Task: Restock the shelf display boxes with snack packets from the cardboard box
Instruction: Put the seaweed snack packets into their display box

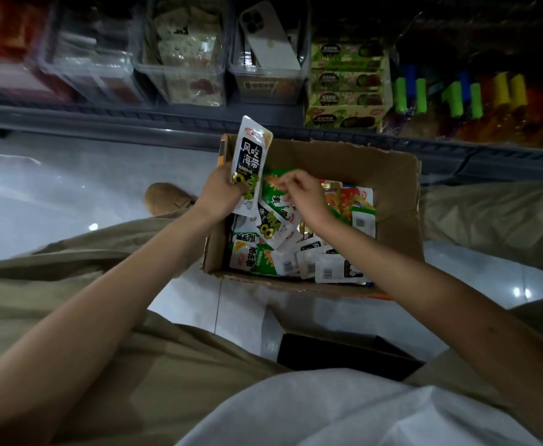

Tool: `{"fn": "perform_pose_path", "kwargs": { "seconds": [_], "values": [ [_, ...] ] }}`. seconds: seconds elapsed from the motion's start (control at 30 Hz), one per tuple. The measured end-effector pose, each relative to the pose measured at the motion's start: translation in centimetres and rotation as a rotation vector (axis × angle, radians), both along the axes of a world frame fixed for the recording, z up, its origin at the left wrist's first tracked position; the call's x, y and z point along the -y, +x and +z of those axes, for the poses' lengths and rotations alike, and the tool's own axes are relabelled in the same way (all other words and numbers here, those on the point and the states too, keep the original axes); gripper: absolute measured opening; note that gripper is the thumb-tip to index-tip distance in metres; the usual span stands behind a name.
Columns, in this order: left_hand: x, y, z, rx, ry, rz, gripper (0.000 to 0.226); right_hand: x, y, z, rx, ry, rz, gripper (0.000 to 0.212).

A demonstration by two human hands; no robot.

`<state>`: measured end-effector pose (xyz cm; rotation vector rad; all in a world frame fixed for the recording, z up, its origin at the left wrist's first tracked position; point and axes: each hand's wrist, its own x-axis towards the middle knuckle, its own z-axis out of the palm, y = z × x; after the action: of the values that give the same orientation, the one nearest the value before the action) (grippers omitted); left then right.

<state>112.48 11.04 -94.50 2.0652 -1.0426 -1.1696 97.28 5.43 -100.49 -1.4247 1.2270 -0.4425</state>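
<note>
A: Near end first. Hands?

B: Left hand (218, 192) grips a white packet (251, 156) by its lower end, standing upright over the left rim of the cardboard box (389, 175). Right hand (302, 194) is down in the box, fingers curled at a green packet (273, 185). Pinching it or only touching it, can't tell.

A: Risks?

B: My read is that the grip is low and the packet stands tall, so it could tip or slip if another is stacked into that hand. The loose pile (283, 255) lies criss-cross, white and green mixed, so it's easy to drag two up or take the wrong sort.

A: Stock relative to hands?

B: The pile is under the right hand and on the near side of it, covering the box bottom. The held packet is just left of the right hand, not touching it. The box sits on the floor (54, 181), close to the shelf base.

A: Far end?

B: On the shelf are clear bins (186, 78), one with a phone (271, 46) in it, and a green display box (347, 94) right of them. Both hands are well short of it. Packets dropped into that bin could knock the phone.
</note>
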Motion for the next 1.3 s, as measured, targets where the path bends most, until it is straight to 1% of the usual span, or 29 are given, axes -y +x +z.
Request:
{"fn": "perform_pose_path", "kwargs": {
  "seconds": [0.03, 0.07, 0.1, 0.13, 0.2, 0.23, 0.3, 0.37, 0.47, 0.5, 0.57, 0.6, 0.67, 0.73, 0.8, 0.83, 0.9, 0.97, 1.0, 1.07, 1.13, 1.2, 1.27, 1.3],
  "values": [
    [0.2, 0.5, 0.0, 0.019, -0.015, 0.020, 0.034, 0.3, -0.3, -1.3, -0.172, 0.009, 0.042, 0.012],
    [0.3, 1.0, 0.0, 0.025, -0.026, 0.047, 0.035, 0.3, -0.7, -2.5, -0.358, 0.045, 0.142, 0.019],
    [0.4, 1.5, -0.1, 0.020, -0.033, 0.082, 0.034, 0.1, -0.9, -3.5, -0.497, 0.092, 0.249, 0.029],
    [0.5, 1.9, -0.2, 0.005, -0.031, 0.116, 0.034, -0.3, -1.0, -4.2, -0.578, 0.143, 0.321, 0.041],
    [0.6, 2.2, -0.3, -0.026, -0.014, 0.174, 0.033, -1.4, -0.7, -4.9, -0.637, 0.185, 0.334, 0.061],
    [0.6, 2.3, -0.3, -0.035, -0.013, 0.190, 0.033, -1.9, -0.3, -5.2, -0.639, 0.178, 0.303, 0.064],
    [0.6, 2.3, -0.4, -0.036, -0.020, 0.204, 0.035, -2.7, 0.4, -6.1, -0.616, 0.131, 0.231, 0.053],
    [0.5, 2.2, -0.4, -0.028, -0.056, 0.214, 0.042, -2.8, 1.0, -6.4, -0.621, 0.116, 0.191, 0.045],
    [0.1, 2.0, -0.4, -0.032, -0.135, 0.195, 0.063, -2.3, 0.8, -6.2, -0.654, 0.171, 0.170, 0.052],
    [0.0, 2.0, -0.3, -0.042, -0.159, 0.184, 0.068, -2.1, 0.5, -6.1, -0.689, 0.155, 0.167, 0.057],
    [-0.1, 2.2, -0.3, -0.030, -0.179, 0.170, 0.069, -1.8, -0.3, -6.0, -0.757, 0.119, 0.195, 0.063],
    [-0.1, 2.2, -0.4, 0.000, -0.178, 0.157, 0.065, -1.8, -0.6, -6.0, -0.746, 0.148, 0.205, 0.064],
    [-0.2, 2.2, -0.6, 0.054, -0.159, 0.127, 0.051, -1.9, -0.6, -6.3, -0.641, 0.250, 0.169, 0.063],
    [-0.3, 2.2, -0.8, 0.060, -0.125, 0.120, 0.041, -2.3, 0.0, -6.6, -0.575, 0.262, 0.135, 0.058],
    [-0.2, 2.2, -0.8, 0.029, -0.109, 0.126, 0.038, -2.7, 0.8, -6.5, -0.532, 0.245, 0.100, 0.049],
    [-0.2, 2.1, -0.6, 0.016, -0.111, 0.126, 0.038, -2.8, 1.1, -6.5, -0.508, 0.273, 0.075, 0.043],
    [-0.3, 2.0, -0.4, 0.006, -0.107, 0.137, 0.038, -2.8, 1.1, -5.6, -0.452, 0.437, 0.034, 0.034],
    [-0.4, 2.0, -0.4, 0.017, -0.084, 0.155, 0.037, -2.1, 0.3, -3.9, -0.361, 0.632, 0.001, 0.037],
    [-0.4, 1.9, -0.5, 0.023, -0.058, 0.154, 0.036, -1.5, -0.2, -2.8, -0.316, 0.681, -0.021, 0.040],
    [-0.2, 1.6, -0.4, 0.033, 0.011, 0.133, 0.034, -0.1, -1.8, -0.7, -0.248, 0.709, -0.098, 0.045],
    [0.0, 0.9, -0.2, 0.043, 0.064, 0.088, 0.032, 1.0, -3.3, 1.8, -0.127, 0.723, -0.174, 0.046],
    [0.3, 0.2, 0.1, 0.055, 0.087, 0.025, 0.028, 1.6, -4.4, 4.3, 0.098, 0.767, -0.207, 0.039],
    [0.5, -0.7, 0.7, -0.035, 0.092, 0.030, 0.027, 1.5, -4.7, 6.5, 0.271, 0.780, -0.208, 0.032],
    [0.7, -1.2, 1.0, -0.116, 0.088, 0.059, 0.031, 1.2, -4.6, 7.4, 0.299, 0.752, -0.188, 0.031]
  ]
}}
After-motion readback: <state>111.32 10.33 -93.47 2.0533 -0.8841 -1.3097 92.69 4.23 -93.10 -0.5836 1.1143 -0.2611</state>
